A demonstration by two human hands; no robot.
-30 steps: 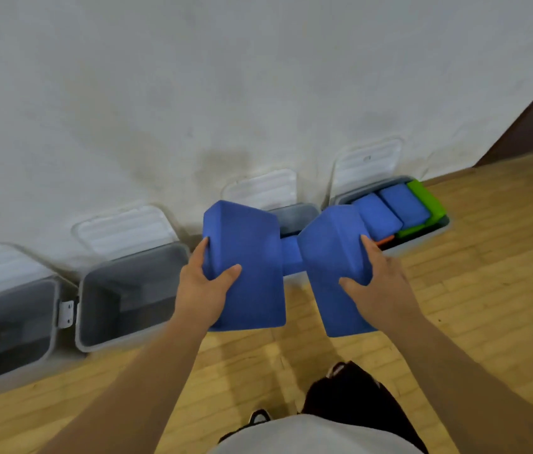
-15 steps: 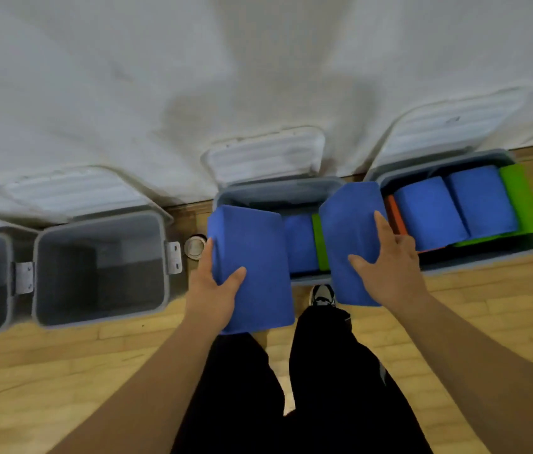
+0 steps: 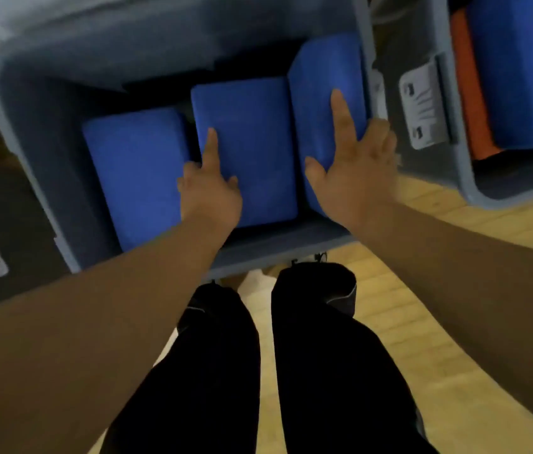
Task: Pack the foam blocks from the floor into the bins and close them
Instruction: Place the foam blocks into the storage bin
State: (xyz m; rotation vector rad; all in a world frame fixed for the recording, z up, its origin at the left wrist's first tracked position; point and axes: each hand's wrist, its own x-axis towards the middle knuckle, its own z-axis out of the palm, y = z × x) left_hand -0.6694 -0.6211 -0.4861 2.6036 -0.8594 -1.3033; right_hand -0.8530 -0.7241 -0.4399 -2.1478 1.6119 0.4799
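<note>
View from a head camera looking straight down into an open grey bin (image 3: 275, 250) on a wooden floor (image 3: 438, 290), with the person's dark trouser legs (image 3: 324, 355) below. Three blue foam blocks stand side by side inside the bin. The left blue block (image 3: 137, 172) sits lowest and no hand touches it. The left hand (image 3: 209, 191) holds the middle blue block (image 3: 252, 132), with its index finger straight along the top face, its thumb on that face and its other fingers tucked over the block's left edge. The right hand (image 3: 353, 172) holds the right blue block (image 3: 317, 93) with its index finger straight on top, its thumb hooked at the near corner and its remaining fingers curled over the far edge, close to the bin wall. This block appears higher than its neighbours and tilted, so it is probably not fully seated. A neighbouring bin (image 3: 474, 191) to the right holds an orange block (image 3: 468, 93) and more blue foam, with a pale latch (image 3: 422, 109) between the two bins. The likely risks are that the curled right fingers get pinched between foam and wall as the block goes down, or that the tight row leaves a block standing proud and springing back, so the lid will not close. The lid itself is not clearly visible.
</note>
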